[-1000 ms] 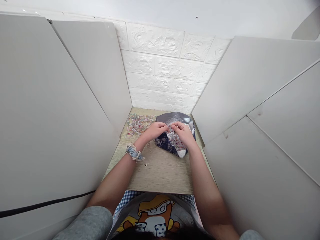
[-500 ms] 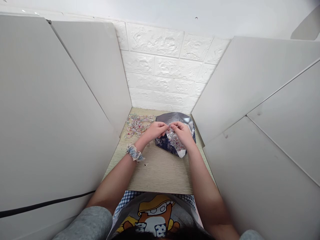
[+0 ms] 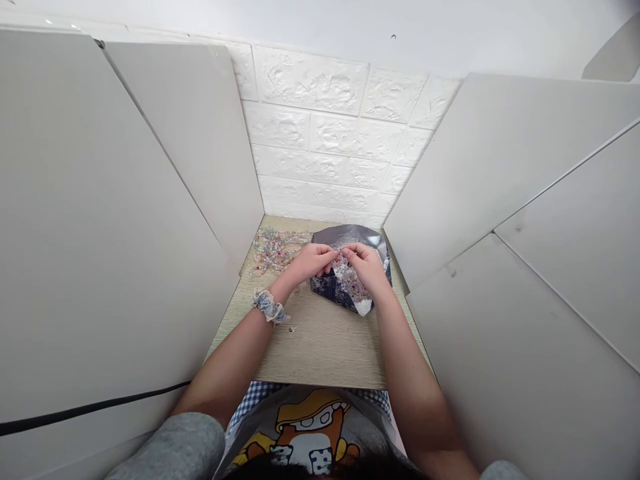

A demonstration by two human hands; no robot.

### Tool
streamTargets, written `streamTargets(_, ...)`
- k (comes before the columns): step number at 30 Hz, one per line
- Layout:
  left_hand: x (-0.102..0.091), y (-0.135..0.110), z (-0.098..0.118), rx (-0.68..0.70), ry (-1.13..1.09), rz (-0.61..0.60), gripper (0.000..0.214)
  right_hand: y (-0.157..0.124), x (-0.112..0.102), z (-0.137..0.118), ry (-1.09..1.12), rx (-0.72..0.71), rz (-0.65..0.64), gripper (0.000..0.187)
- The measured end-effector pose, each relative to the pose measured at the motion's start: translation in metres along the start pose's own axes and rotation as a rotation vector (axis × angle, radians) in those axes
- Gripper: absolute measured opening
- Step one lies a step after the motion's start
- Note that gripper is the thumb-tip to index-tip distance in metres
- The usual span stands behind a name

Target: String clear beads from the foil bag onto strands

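Observation:
Both my hands hover over a dark blue patterned pouch [image 3: 327, 287] with a silver lining [image 3: 350, 235], its open mouth full of small glittering beads [image 3: 347, 280]. My left hand [image 3: 311, 261] and my right hand [image 3: 365, 267] meet fingertip to fingertip above those beads. Whatever lies between my fingers is too small to tell. To the left of the pouch sits a tangled heap of pale beaded strands [image 3: 275, 251]. A blue patterned scrunchie [image 3: 269, 307] circles my left wrist.
The pouch and strands rest on a light wood-grain tabletop [image 3: 320, 350], with a few tiny loose beads [image 3: 293, 329] near my left wrist. White boards [image 3: 185, 167] flank the table, a white brick-textured wall [image 3: 320, 153] stands behind, and a black cable [image 3: 90, 408] crosses the lower left.
My fingertips have shifted only slightly above the pouch mouth. The pouch and the strands stay in place.

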State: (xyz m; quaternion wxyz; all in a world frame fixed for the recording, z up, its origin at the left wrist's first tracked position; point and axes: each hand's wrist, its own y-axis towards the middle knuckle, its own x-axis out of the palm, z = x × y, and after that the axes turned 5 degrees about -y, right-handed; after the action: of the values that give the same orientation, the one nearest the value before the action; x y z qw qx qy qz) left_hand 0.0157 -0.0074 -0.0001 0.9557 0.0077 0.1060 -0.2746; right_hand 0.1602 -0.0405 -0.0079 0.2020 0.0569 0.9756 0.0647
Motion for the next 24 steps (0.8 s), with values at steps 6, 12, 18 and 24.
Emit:
streamTargets(6, 0.0006, 0.0002, -0.0010, 0.010, 0.004, -0.003, 0.029, -0.0006, 0.0006, 0.0004, 0.008, 0.004, -0.001, 0.023)
streamTargets(12, 0.0009, 0.0013, -0.0031, 0.016, -0.014, 0.003, 0.029, -0.0017, 0.0013, -0.0017, 0.009, 0.001, -0.006, 0.024)
streamTargets(18, 0.0019, 0.0029, -0.0057, 0.012, -0.041, 0.003, 0.029, -0.0025, 0.0015, -0.0023, 0.062, 0.000, -0.014, 0.021)
streamTargets(24, 0.0020, 0.0017, -0.0029, 0.033, -0.068, -0.019, 0.028, -0.0001, 0.0022, 0.0027, 0.135, 0.015, -0.014, 0.022)
